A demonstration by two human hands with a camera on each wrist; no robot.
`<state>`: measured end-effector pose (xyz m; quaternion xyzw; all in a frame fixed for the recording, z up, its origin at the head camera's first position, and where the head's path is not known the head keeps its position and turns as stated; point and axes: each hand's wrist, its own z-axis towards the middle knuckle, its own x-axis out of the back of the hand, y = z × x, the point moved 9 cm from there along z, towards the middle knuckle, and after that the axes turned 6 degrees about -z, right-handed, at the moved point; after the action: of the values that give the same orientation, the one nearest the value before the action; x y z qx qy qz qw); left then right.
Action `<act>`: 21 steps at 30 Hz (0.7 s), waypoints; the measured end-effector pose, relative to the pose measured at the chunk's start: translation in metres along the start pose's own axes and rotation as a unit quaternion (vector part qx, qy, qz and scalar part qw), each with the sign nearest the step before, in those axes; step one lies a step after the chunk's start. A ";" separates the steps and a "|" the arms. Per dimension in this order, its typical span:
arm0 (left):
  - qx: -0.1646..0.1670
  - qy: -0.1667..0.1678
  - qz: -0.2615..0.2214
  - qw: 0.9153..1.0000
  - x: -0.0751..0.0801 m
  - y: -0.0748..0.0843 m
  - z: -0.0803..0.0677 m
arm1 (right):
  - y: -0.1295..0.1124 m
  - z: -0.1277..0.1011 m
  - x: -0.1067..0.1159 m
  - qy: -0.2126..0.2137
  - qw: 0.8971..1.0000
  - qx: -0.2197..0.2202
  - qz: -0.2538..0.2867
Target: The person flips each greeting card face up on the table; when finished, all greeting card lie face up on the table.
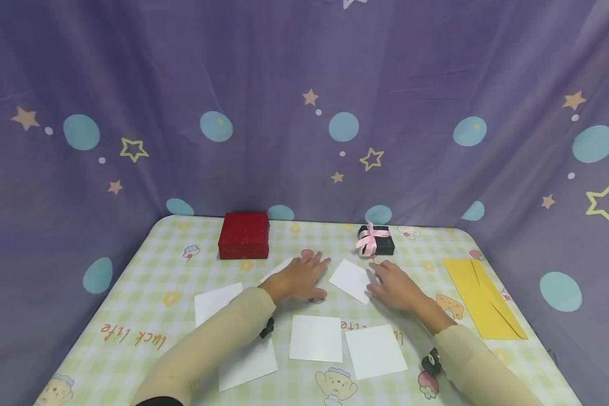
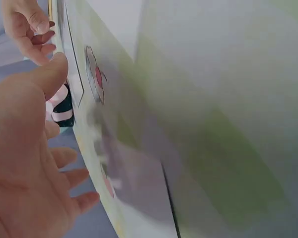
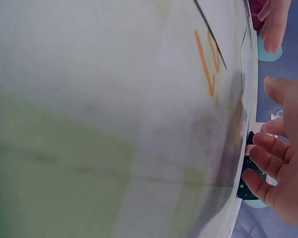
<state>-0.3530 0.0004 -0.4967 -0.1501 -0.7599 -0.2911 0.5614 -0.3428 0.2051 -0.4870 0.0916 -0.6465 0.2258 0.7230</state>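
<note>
A: Head view: white card [image 1: 352, 280] lies flat between both hands, long axis slanting toward the far left. Which is nearer?

B: Right hand [image 1: 397, 287], fingertips at the card's right edge. Left hand [image 1: 299, 277] flat just beside it, resting on another sheet.

A: Fingers?

B: Both spread, relaxed, gripping nothing. Black gift box [image 1: 376, 240] just beyond.

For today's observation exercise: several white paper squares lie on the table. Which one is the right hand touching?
The tilted white square between the two hands; the right hand rests its fingers on its edge. The others lie nearer the person.
</note>
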 end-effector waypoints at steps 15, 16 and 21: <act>-0.004 0.010 0.013 1.000 0.002 0.027 0.049 | 0.019 -0.010 -0.018 0.007 1.000 -0.015 0.021; -0.003 0.012 0.020 1.000 0.003 0.027 0.049 | 0.018 -0.010 -0.018 0.010 1.000 -0.013 0.023; 0.001 0.009 0.055 0.998 0.009 0.027 0.053 | 0.019 -0.006 -0.017 0.019 0.998 -0.023 0.049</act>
<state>-0.3814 0.0535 -0.4913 -0.1888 -0.7457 -0.2601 0.5836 -0.3474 0.2212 -0.5077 0.0392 -0.6414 0.2481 0.7250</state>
